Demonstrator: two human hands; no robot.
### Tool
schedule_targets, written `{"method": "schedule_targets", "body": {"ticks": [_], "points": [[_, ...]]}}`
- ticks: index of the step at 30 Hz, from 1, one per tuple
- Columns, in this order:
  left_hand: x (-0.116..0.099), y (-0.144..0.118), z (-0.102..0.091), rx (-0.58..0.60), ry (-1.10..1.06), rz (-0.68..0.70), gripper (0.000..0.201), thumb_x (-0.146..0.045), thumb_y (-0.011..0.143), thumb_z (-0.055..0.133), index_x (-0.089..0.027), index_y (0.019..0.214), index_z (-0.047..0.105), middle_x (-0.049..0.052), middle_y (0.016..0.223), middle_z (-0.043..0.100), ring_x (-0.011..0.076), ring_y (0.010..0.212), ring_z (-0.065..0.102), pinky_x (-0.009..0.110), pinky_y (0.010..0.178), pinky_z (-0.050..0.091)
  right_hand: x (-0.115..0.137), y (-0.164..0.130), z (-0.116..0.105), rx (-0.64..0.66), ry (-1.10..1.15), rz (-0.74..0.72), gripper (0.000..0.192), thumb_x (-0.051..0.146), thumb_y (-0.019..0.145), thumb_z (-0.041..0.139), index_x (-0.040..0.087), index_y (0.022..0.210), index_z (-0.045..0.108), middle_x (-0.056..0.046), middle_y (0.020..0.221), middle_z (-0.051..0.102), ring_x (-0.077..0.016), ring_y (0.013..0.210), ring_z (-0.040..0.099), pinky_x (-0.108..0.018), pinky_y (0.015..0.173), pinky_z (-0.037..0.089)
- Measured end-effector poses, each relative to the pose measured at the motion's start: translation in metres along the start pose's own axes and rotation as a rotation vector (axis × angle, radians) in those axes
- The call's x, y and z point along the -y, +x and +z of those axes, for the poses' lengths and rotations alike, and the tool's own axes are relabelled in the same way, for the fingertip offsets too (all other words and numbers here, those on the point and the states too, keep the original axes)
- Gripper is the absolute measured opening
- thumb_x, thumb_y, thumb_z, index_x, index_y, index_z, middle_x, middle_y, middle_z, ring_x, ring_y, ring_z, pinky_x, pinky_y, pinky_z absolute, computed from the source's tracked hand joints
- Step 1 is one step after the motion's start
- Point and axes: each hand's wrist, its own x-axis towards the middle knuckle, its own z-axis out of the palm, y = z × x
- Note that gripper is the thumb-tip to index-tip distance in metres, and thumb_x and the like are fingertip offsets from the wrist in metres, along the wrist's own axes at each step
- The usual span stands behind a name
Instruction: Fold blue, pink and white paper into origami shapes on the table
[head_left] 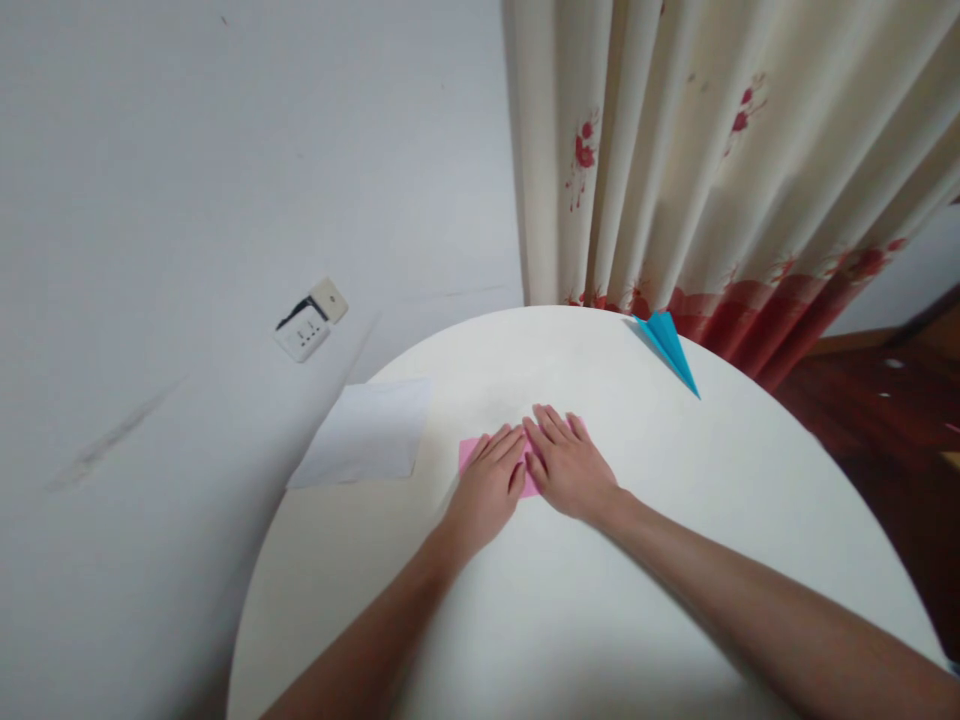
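Partly hidden, the pink paper point(529, 486) lies flat with straight edges

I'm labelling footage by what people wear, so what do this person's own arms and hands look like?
Both the left hand and the right hand are bare, with no gloves and no rings that I can make out. The left forearm and right forearm show no sleeves, watch, bracelet or cables. Finer details, such as the nails, are too small to tell.
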Motion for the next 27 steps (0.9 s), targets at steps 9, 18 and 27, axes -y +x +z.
{"method": "schedule_targets", "body": {"ticks": [9, 18, 27], "points": [[0.002, -0.01, 0.003, 0.026, 0.121, 0.026, 0.053, -0.028, 0.102, 0.033, -0.017, 0.154, 0.031, 0.007, 0.161, 0.032, 0.0234, 0.151, 0.024, 0.05, 0.123, 0.023, 0.004, -0.002, 0.004, -0.027, 0.007, -0.076, 0.056, 0.034, 0.105, 0.023, 0.005, 0.151, 0.037, -0.015, 0.16, 0.031, -0.0254, 0.15, 0.022, -0.048, 0.123, 0.015], [0.003, -0.014, 0.001, 0.039, 0.204, 0.014, 0.055, -0.035, 0.103, 0.032, -0.017, 0.155, 0.029, 0.006, 0.162, 0.029, 0.0252, 0.151, 0.023, 0.052, 0.121, 0.025, 0.004, -0.004, 0.006, 0.002, 0.006, -0.117, 0.057, 0.032, 0.104, 0.024, 0.005, 0.153, 0.033, -0.015, 0.16, 0.03, -0.0256, 0.15, 0.022, -0.05, 0.122, 0.016], [0.005, -0.016, 0.003, 0.034, 0.183, 0.019, 0.056, -0.039, 0.103, 0.032, -0.018, 0.155, 0.027, 0.006, 0.162, 0.028, 0.0254, 0.151, 0.021, 0.052, 0.122, 0.023, 0.001, -0.005, 0.008, 0.019, 0.0, -0.064, 0.059, 0.037, 0.103, 0.025, 0.008, 0.155, 0.031, -0.012, 0.162, 0.026, -0.025, 0.151, 0.02, -0.051, 0.122, 0.015]]}}
